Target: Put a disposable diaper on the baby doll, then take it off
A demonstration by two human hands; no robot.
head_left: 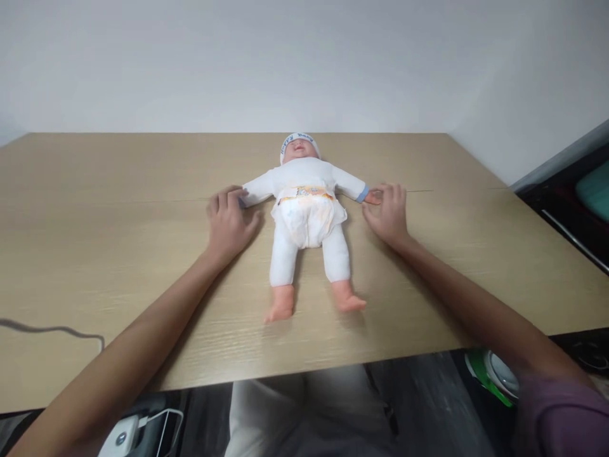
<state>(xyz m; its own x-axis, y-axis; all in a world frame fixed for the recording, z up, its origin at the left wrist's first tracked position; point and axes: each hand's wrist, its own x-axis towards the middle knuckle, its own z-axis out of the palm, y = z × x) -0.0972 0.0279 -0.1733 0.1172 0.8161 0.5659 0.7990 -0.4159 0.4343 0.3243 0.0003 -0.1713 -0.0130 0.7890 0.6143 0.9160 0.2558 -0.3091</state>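
A baby doll [308, 174] lies on its back on the wooden table, its head toward the wall and its bare feet toward me. It wears a white suit with blue cuffs, a white lettered headband and a diaper [311, 219] over the suit. Both its arms are stretched out sideways. My left hand [231, 222] has its fingers curled over the doll's hand on the left, which is mostly hidden, with the thumb lying apart. On the other side, my right hand [390, 214] holds the doll's other hand by the fingers, just beyond the blue cuff.
The wooden table [118, 254] reaches back to a pale wall [238, 63]. A grey cable [52, 329] lies at its left front. Below the front edge are a white plug-like device [121, 438] at left and a green-and-white round object [495, 377] at right. A dark framed object [571, 190] stands at the right.
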